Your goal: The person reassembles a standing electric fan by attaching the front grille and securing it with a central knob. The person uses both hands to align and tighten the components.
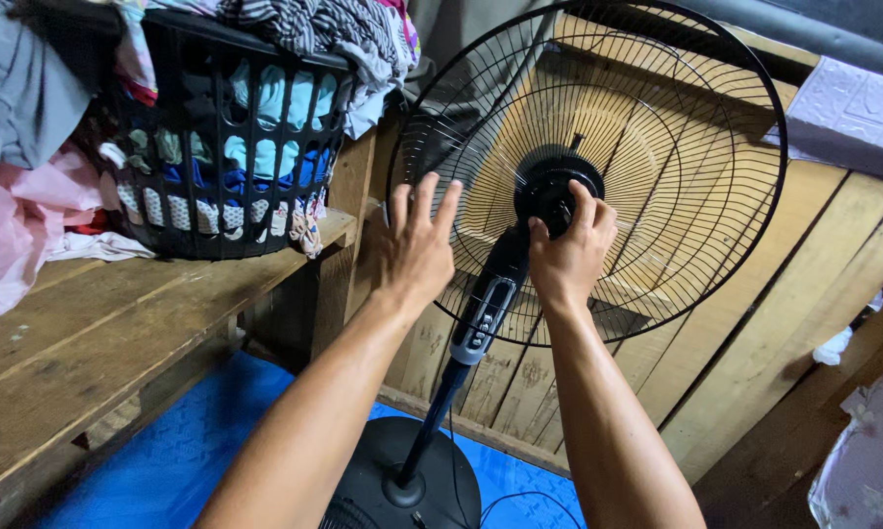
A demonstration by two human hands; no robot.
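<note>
The right hand (pixel 569 250) grips the fan's black hub (pixel 551 191) inside the wire guard (pixel 696 196); the left hand (pixel 417 245) lies open against its left edge. Far left, a black basket (pixel 231 211) on the wooden surface (pixel 118 323) brims with clothes (pixel 265 108).

Black fan guard (pixel 677 127), black laundry basket (pixel 231 147), blue floor mat (pixel 196 441), pink cloth (pixel 15 220)

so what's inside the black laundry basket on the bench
The black laundry basket holds crumpled clothes: striped grey fabric heaped on top, light blue and dark blue pieces showing through the slats. Whatever lies at its bottom is covered.
</note>
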